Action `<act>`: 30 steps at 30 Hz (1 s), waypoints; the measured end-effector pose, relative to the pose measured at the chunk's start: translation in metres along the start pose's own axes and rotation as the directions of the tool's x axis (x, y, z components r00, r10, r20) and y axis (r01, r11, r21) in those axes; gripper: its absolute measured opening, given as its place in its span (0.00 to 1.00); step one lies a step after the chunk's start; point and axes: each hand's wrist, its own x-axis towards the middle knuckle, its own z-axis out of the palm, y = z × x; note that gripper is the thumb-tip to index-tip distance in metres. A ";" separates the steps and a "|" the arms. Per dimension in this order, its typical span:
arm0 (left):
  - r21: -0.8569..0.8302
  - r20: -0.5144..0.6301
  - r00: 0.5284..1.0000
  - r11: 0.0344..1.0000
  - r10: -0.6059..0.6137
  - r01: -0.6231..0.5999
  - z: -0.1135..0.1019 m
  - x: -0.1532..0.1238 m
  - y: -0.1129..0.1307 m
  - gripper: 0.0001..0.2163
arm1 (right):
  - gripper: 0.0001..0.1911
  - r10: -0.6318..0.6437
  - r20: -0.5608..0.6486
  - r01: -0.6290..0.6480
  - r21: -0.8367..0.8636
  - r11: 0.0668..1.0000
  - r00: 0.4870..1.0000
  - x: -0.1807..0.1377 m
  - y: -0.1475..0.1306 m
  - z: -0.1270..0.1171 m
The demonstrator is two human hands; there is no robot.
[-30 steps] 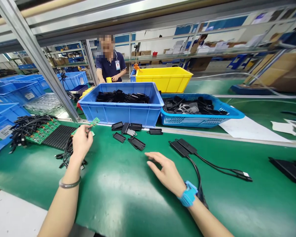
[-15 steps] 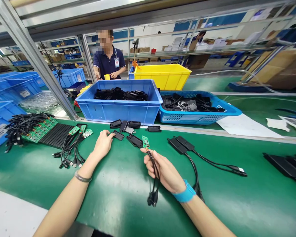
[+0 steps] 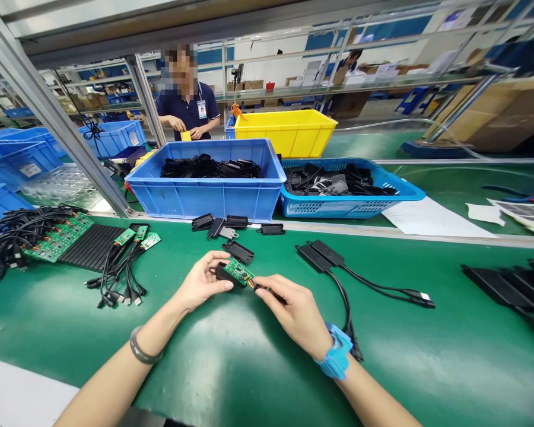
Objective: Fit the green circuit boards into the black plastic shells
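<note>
My left hand (image 3: 201, 283) grips a small black plastic shell (image 3: 221, 272) just above the green mat. My right hand (image 3: 293, 311) pinches the cable end of a little green circuit board (image 3: 237, 272), and the board lies on or in that shell. The board's black cable runs back under my right palm and is mostly hidden. Another black shell half (image 3: 241, 251) lies just beyond my hands. A few more shells (image 3: 219, 225) sit near the blue bin.
Cabled green boards (image 3: 131, 249) and a black tray (image 3: 91, 248) lie at left. Two finished black units with cables (image 3: 324, 255) rest at right. A blue bin (image 3: 207, 193) and blue basket (image 3: 351, 198) of black parts stand behind. A person stands across the line.
My left hand picked a black shell off the mat and brought it in. My right hand lowered the upright board and laid it onto the shell between both hands.
</note>
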 end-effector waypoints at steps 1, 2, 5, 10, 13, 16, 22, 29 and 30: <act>-0.127 0.021 0.999 0.991 -0.038 0.041 0.004 -0.001 -0.001 0.26 | 0.10 -0.002 0.008 0.002 0.011 1.000 1.000 -0.001 0.000 0.002; -0.228 0.037 0.997 0.971 -0.066 0.072 0.007 -0.001 -0.002 0.26 | 0.10 0.003 0.012 -0.003 0.022 1.000 1.000 -0.001 0.000 0.003; -0.402 0.058 0.993 0.909 -0.099 0.114 0.012 -0.003 -0.006 0.22 | 0.09 0.057 0.019 -0.058 0.054 0.997 0.998 -0.002 0.000 0.006; -0.496 0.078 0.989 0.856 -0.125 0.148 0.012 -0.005 -0.007 0.23 | 0.11 0.110 0.010 -0.111 0.098 0.989 0.994 -0.001 0.002 0.005; -0.500 0.100 0.988 0.852 -0.122 0.156 0.012 -0.006 -0.007 0.23 | 0.11 0.089 0.012 -0.090 0.086 0.992 0.996 -0.001 0.003 0.005; -0.509 0.130 0.985 0.844 -0.117 0.167 0.014 -0.007 -0.007 0.23 | 0.11 0.041 0.010 -0.041 0.077 0.996 0.999 0.000 0.003 0.006; -0.500 0.158 0.980 0.847 -0.118 0.182 0.018 -0.009 -0.006 0.25 | 0.12 0.008 0.023 -0.010 0.061 0.998 1.000 0.000 0.004 0.007; -0.477 0.034 0.981 0.860 -0.191 0.184 0.029 -0.010 -0.008 0.20 | 0.13 0.039 0.084 -0.041 0.024 0.999 0.996 -0.002 0.002 0.011; -0.467 -0.002 0.978 0.865 -0.210 0.184 0.031 -0.010 -0.009 0.19 | 0.13 0.040 0.093 -0.042 0.015 0.999 0.995 -0.003 0.001 0.012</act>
